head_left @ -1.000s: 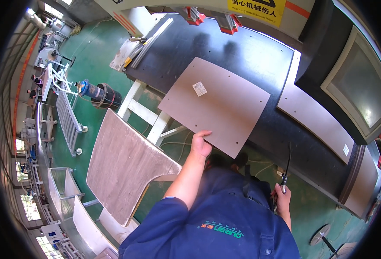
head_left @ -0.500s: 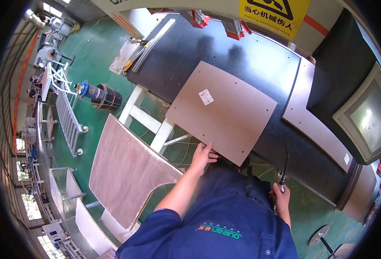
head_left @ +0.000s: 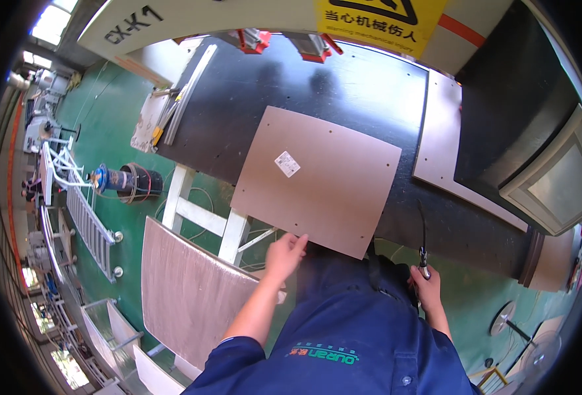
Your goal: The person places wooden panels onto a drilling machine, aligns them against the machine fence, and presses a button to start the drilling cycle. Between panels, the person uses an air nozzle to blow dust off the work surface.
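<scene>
A flat brown-grey panel (head_left: 324, 191) with small holes and a white label (head_left: 287, 164) lies on the black tabletop (head_left: 231, 92), its near corner hanging over the front edge. My left hand (head_left: 284, 258) grips the panel's near edge, the thumb on top and the other fingers partly hidden. Off to the right, below the table's edge, my right hand (head_left: 426, 287) is closed around a black-and-silver hand tool (head_left: 424, 263). A thin dark stem or hose rises from it; I cannot tell which.
Left of me leans a large curved brown panel (head_left: 192, 289), beside a white frame (head_left: 202, 216). An L-shaped panel (head_left: 442, 131) and a screen (head_left: 551, 171) are to the right. Red-and-grey clamps (head_left: 307, 49) hang at the back; metal bars (head_left: 189, 95) lie far left.
My view has turned slightly, shifting the scene leftward. The panel appears a little rotated, its near edge more level. My left hand stays at that edge; my right hand keeps the tool.
</scene>
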Motion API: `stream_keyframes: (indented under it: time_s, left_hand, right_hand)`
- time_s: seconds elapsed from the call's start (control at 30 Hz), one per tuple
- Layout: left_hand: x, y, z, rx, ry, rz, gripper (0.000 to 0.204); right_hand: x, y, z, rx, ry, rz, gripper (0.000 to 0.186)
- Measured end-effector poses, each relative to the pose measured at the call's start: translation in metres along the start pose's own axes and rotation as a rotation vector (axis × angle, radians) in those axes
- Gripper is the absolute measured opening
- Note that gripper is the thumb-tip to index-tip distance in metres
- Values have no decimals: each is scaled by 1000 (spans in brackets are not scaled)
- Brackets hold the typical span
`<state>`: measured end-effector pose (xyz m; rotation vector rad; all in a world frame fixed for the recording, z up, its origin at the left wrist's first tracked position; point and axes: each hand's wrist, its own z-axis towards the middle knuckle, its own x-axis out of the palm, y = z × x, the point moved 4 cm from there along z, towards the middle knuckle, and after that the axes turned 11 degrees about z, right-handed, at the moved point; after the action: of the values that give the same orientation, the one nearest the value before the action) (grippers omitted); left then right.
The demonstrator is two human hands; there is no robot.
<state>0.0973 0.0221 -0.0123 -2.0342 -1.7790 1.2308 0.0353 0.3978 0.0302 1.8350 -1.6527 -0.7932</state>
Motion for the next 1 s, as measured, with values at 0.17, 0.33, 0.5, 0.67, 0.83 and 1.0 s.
stream_keyframes:
  time_s: [0.17, 0.33, 0.5, 0.67, 0.83, 1.0]
  left_hand:
    - [-75, -58, 5, 500, -276, 656, 56]
    - [-83, -62, 27, 595, -262, 983, 96]
    - [-82, -58, 41, 569, -324, 967, 94]
    - [-73, -70, 49, 510, -433, 888, 92]
    - [-63, -77, 52, 413, -601, 917, 87]
    - [-56, -76, 51, 266, -747, 997, 87]
  right_hand:
    - [4, 1, 5, -28, -10, 8, 27]
    - [11, 1, 6, -21, -16, 45, 27]
    - [15, 3, 4, -38, -18, 62, 27]
    - [15, 9, 3, -14, -37, 29, 26]
    - [12, 11, 3, -4, -50, 21, 26]
    - [12, 7, 9, 6, -42, 22, 27]
